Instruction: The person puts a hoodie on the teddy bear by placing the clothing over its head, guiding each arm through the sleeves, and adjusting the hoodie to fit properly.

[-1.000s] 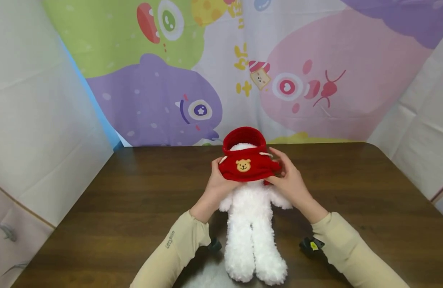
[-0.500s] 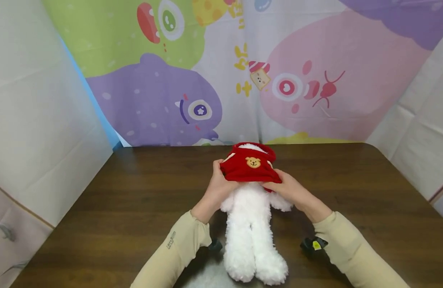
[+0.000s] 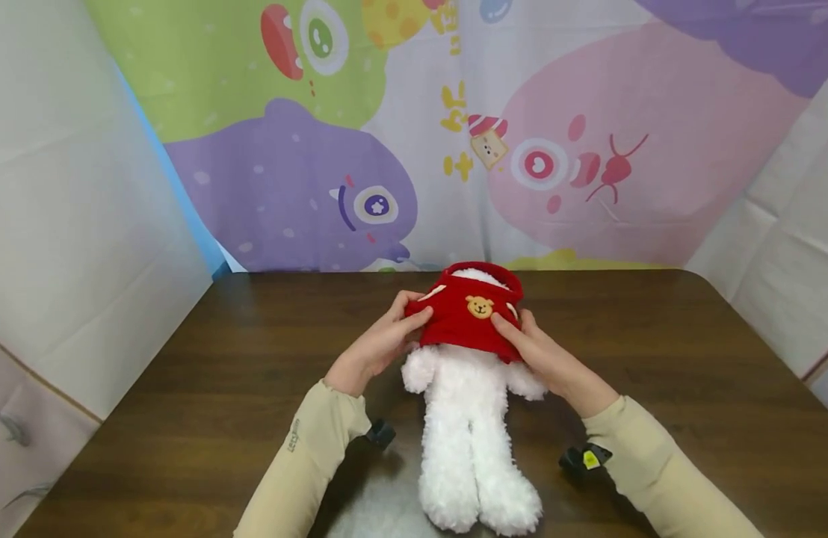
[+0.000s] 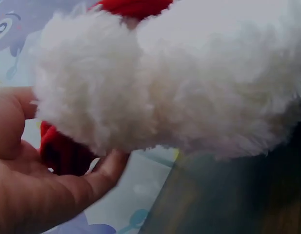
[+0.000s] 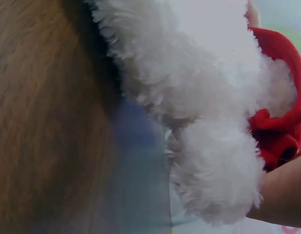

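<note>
A white fluffy plush toy [image 3: 464,418] lies on its back, legs toward me. Around its head sits a small red doll top [image 3: 454,325] with a bear-face patch and white cords; white fluff shows in its upper opening. At the top's left side my left hand [image 3: 380,340] pinches the fabric, thumb in front. My right hand [image 3: 548,355] grips the right side, thumb on the front beside the patch. Close up in the left wrist view, red cloth [image 4: 65,151] lies between thumb and fingers. Plush fur [image 5: 213,170] hides most of the right hand in the right wrist view.
The toy rests on a dark wooden table [image 3: 266,388]. A grey-white patch [image 3: 387,508] lies beside the toy's feet. Behind the table hangs a cartoon-printed cloth [image 3: 441,217], with pale fabric walls [image 3: 104,224] at both sides.
The red top has shifted right and come lower over the toy's head. My left hand has moved from under the hem to its left side; my right thumb now lies on the front.
</note>
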Action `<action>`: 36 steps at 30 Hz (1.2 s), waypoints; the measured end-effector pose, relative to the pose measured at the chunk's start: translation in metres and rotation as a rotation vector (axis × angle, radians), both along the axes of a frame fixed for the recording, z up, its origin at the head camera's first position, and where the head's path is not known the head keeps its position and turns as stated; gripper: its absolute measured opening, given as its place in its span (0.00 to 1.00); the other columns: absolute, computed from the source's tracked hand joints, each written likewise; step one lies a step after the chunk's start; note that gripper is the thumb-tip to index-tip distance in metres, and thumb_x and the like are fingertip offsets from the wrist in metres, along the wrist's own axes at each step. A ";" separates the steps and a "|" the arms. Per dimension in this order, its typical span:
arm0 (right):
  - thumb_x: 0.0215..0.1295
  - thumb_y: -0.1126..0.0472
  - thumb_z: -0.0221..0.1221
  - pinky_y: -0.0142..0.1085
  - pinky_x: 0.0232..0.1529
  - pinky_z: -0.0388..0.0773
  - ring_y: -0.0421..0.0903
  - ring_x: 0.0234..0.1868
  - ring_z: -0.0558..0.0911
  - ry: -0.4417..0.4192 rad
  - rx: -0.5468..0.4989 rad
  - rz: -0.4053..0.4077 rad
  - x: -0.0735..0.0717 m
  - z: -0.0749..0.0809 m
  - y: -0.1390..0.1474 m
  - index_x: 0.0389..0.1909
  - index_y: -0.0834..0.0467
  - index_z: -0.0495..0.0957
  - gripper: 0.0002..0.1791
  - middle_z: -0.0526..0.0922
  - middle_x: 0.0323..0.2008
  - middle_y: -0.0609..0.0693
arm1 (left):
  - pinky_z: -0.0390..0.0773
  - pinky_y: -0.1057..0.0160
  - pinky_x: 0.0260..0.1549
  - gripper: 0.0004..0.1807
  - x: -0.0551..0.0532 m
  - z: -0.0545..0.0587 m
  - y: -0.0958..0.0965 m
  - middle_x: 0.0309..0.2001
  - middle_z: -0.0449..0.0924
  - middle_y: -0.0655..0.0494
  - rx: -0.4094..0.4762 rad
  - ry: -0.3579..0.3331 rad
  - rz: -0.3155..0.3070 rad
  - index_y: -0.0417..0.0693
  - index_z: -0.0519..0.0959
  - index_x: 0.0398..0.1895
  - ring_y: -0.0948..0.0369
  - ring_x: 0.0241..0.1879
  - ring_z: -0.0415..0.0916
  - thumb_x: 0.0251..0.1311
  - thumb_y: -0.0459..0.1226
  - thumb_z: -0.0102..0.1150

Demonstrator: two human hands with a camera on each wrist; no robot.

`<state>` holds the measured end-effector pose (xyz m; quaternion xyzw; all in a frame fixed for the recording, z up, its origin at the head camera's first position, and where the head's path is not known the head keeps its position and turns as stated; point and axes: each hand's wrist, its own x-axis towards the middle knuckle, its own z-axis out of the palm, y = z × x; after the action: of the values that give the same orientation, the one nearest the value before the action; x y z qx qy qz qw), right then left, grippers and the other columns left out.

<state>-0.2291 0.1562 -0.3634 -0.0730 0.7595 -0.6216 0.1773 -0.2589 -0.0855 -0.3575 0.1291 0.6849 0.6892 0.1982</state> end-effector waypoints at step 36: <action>0.57 0.59 0.58 0.36 0.51 0.72 0.51 0.63 0.59 0.078 -0.229 -0.094 0.007 -0.007 -0.019 0.65 0.52 0.41 0.42 0.56 0.63 0.53 | 0.63 0.68 0.17 0.07 0.009 -0.002 0.020 0.19 0.68 0.60 -0.295 0.605 0.508 0.45 0.70 0.14 0.62 0.21 0.65 0.37 0.25 0.52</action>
<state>-0.2221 0.1372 -0.3703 -0.0810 0.6925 -0.7086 0.1088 -0.2500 -0.0651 -0.3600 0.1227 0.8137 0.5416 -0.1717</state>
